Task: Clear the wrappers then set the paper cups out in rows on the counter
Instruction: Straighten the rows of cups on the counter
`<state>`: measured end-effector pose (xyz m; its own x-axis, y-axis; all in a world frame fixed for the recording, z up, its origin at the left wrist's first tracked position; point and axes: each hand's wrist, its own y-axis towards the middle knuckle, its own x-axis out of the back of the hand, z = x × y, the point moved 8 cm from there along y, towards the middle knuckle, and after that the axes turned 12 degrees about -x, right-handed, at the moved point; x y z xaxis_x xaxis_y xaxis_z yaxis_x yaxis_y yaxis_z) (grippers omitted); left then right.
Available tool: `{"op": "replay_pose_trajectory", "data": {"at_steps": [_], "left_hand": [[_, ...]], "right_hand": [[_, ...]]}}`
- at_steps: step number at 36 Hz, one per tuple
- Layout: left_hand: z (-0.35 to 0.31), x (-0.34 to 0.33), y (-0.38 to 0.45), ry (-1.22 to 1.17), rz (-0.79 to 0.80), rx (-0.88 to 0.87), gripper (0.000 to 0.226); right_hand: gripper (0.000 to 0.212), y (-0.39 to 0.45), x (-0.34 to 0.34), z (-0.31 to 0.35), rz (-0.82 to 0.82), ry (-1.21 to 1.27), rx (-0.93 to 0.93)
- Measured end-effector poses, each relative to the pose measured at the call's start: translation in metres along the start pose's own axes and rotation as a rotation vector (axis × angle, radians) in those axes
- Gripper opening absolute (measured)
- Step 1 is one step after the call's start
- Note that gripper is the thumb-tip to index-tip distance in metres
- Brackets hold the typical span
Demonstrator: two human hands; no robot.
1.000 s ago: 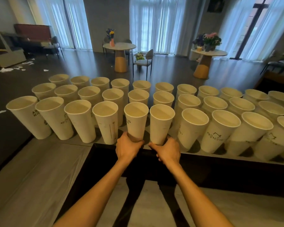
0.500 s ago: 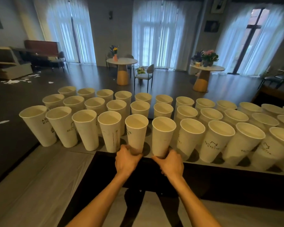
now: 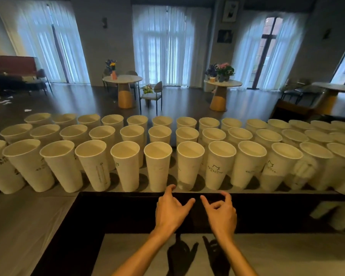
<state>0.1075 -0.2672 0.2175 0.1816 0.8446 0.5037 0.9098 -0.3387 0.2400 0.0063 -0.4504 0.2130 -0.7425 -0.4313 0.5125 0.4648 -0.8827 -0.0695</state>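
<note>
Three long rows of tall white paper cups [image 3: 157, 166] are standing upright on the grey surface [image 3: 28, 216], running from the left edge of the view to the right, where the cups are blurring together. Some front-row cups are showing small dark printed marks on their sides.

Both bare hands are hovering on the near side of the front row, above the dark strip of the surface's edge [image 3: 116, 212], close together but not touching each other. Neither is holding anything. The left hand [image 3: 170, 211] is lying with loosely spread fingers; its forefinger is reaching up to the base of the front-row cup just ahead of it, and whether it is actually touching that cup I cannot tell. The right hand [image 3: 221, 213] is sitting just beside it, thumb pointing toward the left hand, the other fingers loosely curled and well short of the cups. Shadows of both hands are falling on the pale surface below the wrists.

Beyond the cups, two round pedestal tables [image 3: 123, 79] are carrying flowers, a chair [image 3: 153, 92] is standing between them, and tall windows with sheer white curtains [image 3: 167, 46] are lighting the room. White scraps [image 3: 0, 103] are lying on the dark floor at far left.
</note>
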Motion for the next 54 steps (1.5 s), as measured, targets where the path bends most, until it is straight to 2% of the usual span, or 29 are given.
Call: {"op": "replay_pose_trajectory", "data": {"at_steps": [4,7,10,16,21,32,36,38,40,41,43,45,49,54], "left_hand": [[0.004,-0.028,0.018,-0.022,-0.042,0.065,0.11],[0.017,-0.042,0.03,-0.049,-0.088,0.113,0.107],[0.002,-0.041,0.034,-0.108,-0.098,0.144,0.096],[0.003,-0.044,0.043,-0.088,-0.137,0.16,0.073],[0.007,-0.046,0.042,-0.084,-0.134,0.188,0.07],[0.014,-0.044,0.041,-0.04,-0.118,0.193,0.074],[0.014,-0.039,0.031,-0.051,-0.184,0.192,0.084],[0.009,-0.038,0.015,-0.069,-0.227,0.198,0.076],[-0.002,-0.042,-0.005,-0.103,-0.244,0.189,0.053],[-0.011,-0.048,-0.015,-0.111,-0.231,0.173,0.042],[-0.027,-0.068,-0.029,-0.128,-0.184,0.137,0.034],[-0.047,-0.096,-0.037,-0.136,-0.144,0.089,0.039],[-0.093,-0.145,-0.038,-0.071,-0.148,-0.047,0.065],[-0.11,-0.188,-0.025,-0.029,-0.182,0.024,0.093]], "right_hand": [[0.097,0.033,0.008,-0.009,0.05,-0.017,-0.106],[0.105,0.053,0.005,-0.002,0.109,-0.03,-0.096],[0.105,0.067,-0.002,0.009,0.194,-0.03,-0.079],[0.088,0.081,-0.012,0.019,0.227,-0.098,-0.014],[0.081,0.086,-0.014,0.014,0.241,-0.155,0.006],[0.077,0.073,-0.003,0.014,0.158,-0.23,0.043],[0.068,0.067,0.01,0.01,0.077,-0.162,0.066],[0.05,0.064,0.021,-0.001,0.044,-0.067,0.065],[0.032,0.062,0.041,-0.02,-0.046,0.05,0.03],[0.03,0.064,0.051,-0.03,-0.091,0.108,0.008],[0.037,0.068,0.07,-0.051,-0.154,0.205,-0.042],[0.048,0.077,0.09,-0.068,-0.197,0.23,-0.082],[0.08,0.108,0.126,-0.079,-0.184,0.219,-0.071],[0.098,0.146,0.148,-0.08,-0.065,0.101,-0.038]]}}
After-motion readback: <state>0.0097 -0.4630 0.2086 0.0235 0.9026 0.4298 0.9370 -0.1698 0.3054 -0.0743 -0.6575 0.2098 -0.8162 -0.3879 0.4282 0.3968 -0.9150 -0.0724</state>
